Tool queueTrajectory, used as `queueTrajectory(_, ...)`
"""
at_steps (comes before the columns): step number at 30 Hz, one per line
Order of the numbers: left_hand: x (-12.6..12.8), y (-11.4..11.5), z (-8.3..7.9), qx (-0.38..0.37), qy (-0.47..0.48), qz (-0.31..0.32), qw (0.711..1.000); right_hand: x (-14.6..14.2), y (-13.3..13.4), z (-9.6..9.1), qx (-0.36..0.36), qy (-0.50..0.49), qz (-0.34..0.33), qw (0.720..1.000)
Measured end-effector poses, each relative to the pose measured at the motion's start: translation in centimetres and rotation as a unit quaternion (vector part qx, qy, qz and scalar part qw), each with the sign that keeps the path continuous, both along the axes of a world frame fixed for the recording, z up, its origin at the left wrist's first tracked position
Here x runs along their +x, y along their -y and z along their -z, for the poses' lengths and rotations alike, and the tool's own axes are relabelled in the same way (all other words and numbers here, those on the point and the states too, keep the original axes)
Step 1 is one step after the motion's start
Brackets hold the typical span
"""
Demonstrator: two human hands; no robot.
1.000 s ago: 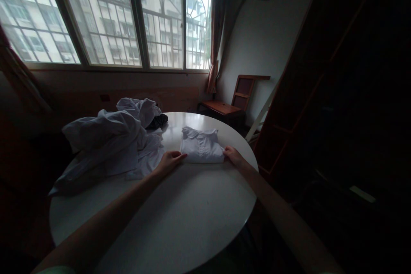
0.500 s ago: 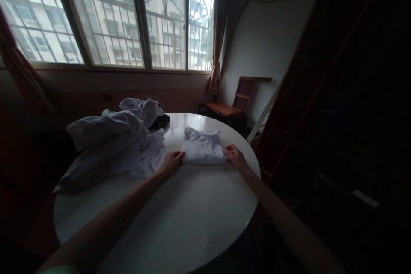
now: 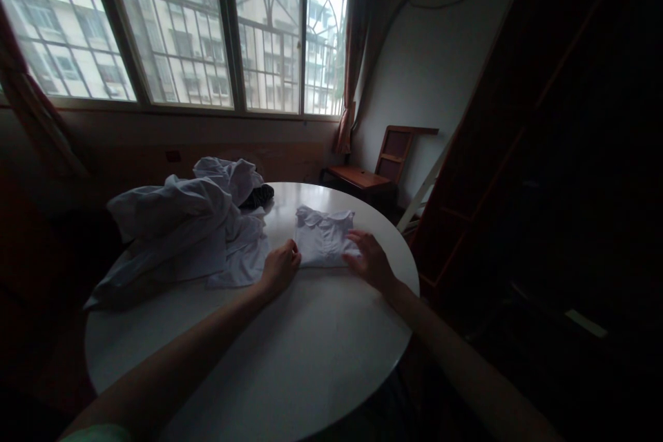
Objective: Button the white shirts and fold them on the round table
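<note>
I have the folded white shirt [image 3: 324, 238] lying flat on the far half of the round white desk [image 3: 311, 345], its collar pointing away from me and its near edge running between the two hands. My left hand [image 3: 281, 264] rests at the shirt's near left corner with its fingers curled in; I cannot tell from here whether they pinch any cloth. My right hand [image 3: 370, 262] is over the right side of the shirt, fingers loosely spread and slightly bent, with the tips at the fabric.

To the left of the shirt I see a rumpled heap of pale clothes [image 3: 191, 221], part of it reaching near the left hand. A dark bundle [image 3: 259, 197] sits at the heap's far right side. Beyond the desk stands a reddish-brown chair [image 3: 362, 176], below the window [image 3: 181, 34] and curtain [image 3: 349, 110].
</note>
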State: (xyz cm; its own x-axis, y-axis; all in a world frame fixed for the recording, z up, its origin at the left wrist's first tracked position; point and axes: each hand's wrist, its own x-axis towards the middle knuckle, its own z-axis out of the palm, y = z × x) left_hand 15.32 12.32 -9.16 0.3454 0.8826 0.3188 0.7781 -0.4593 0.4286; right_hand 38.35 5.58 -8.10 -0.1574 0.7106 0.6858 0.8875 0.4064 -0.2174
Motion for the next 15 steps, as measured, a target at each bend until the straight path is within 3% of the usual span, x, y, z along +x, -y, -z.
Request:
queueTrajectory(3, 0.0, 0.3, -0.1, 0.024, -0.011, 0.007, 1.000, -1.5, 0.3, 0.2, -0.035, 0.119, -0.146, 0.981)
queueTrajectory(6, 0.1, 0.6, -0.1, 0.068, -0.005, 0.009, 0.998, -2.4, -0.1, 0.6, -0.069, 0.131, -0.175, 0.973)
queueTrajectory(11, 0.3, 0.8, 0.2, 0.137, -0.009, 0.049, 0.989, -3.0, -2.9, 0.7, -0.095, 0.092, -0.109, 0.985)
queueTrajectory(15, 0.3, 0.9, 0.1, 0.141, -0.014, 0.060, 0.988, -2.9, -7.9, 0.9, -0.123, 0.092, 0.076, 0.985)
